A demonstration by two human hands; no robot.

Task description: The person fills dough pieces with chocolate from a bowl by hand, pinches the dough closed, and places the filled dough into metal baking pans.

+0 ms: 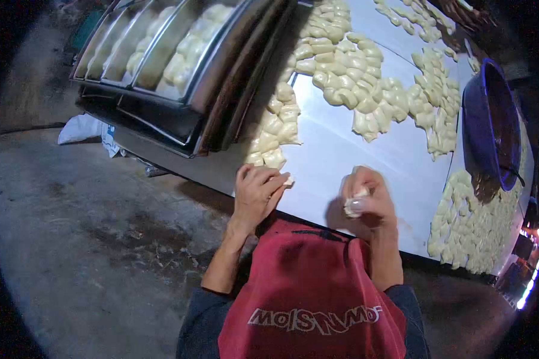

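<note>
My right hand (pixel 372 196), over the white tabletop (pixel 326 140) near its front edge, has its fingers curled round a lump of pale dough (pixel 353 204). My left hand (pixel 257 192) is at the same edge, fingers bent together, with a small bit of dough (pixel 289 180) at the fingertips. Just beyond it lies a strip of soft dough pieces (pixel 278 124). A larger spread of dough pieces (pixel 341 72) covers the table farther away.
Stacked metal tins (pixel 191 90), the top one with dough in its compartments, stand at the left. A purple basin (pixel 470 119) is on the right, beside more dough pieces (pixel 470 224). Concrete floor (pixel 90 239) shows at the left, with a white sack (pixel 81 128).
</note>
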